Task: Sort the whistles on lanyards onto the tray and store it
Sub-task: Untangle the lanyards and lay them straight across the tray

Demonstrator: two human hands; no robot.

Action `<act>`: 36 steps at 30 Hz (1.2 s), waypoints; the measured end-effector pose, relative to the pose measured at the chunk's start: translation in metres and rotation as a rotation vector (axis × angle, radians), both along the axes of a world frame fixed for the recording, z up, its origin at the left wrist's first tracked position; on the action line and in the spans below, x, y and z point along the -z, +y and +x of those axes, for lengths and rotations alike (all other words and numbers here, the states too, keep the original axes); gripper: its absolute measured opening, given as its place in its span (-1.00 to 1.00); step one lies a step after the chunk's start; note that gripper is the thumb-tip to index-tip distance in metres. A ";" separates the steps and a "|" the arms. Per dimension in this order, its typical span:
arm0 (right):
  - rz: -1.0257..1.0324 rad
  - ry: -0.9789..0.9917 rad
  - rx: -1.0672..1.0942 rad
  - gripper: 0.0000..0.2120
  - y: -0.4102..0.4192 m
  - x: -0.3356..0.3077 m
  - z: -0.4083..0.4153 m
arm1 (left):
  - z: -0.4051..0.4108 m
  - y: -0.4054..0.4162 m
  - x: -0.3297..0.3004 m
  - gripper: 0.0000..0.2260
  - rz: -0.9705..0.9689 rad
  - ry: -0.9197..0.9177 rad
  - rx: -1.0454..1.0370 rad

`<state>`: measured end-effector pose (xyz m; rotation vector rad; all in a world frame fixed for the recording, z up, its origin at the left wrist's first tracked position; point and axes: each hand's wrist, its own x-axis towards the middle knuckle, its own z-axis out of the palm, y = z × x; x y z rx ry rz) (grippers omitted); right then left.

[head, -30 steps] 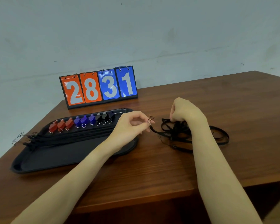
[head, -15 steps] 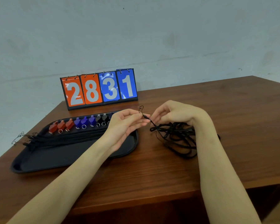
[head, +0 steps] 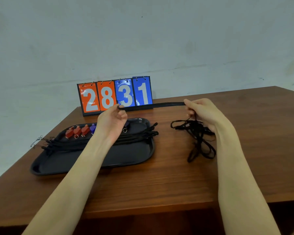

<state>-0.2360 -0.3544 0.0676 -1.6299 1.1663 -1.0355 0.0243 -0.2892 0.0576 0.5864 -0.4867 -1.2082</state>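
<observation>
A black lanyard (head: 153, 105) is stretched level in the air between my hands. My left hand (head: 113, 122) pinches its clip end above the tray's far side. My right hand (head: 204, 112) grips its other end, and a tangle of black lanyards (head: 196, 138) hangs from that hand onto the table. The black tray (head: 129, 156) lies at the left with red whistles (head: 77, 131), a blue whistle (head: 92, 128) and a dark whistle (head: 126, 125) in a row along its far edge. Their straps (head: 85, 143) run across the tray. My left wrist hides part of the row.
A flip scoreboard (head: 115, 95) reading 2831 stands at the table's far edge against the wall. Thin cord ends (head: 38, 140) stick out past the tray's left end near the table's left edge. The wooden table's (head: 159, 187) front edge is close to me.
Both hands rose and moved apart, pulling one lanyard taut out of the tangle. The left hand went up and left, the right hand went right, dragging the tangle with it.
</observation>
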 end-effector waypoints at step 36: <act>-0.209 -0.216 -0.135 -0.51 0.010 -0.006 0.001 | -0.021 0.026 -0.003 -0.75 0.009 -0.813 0.122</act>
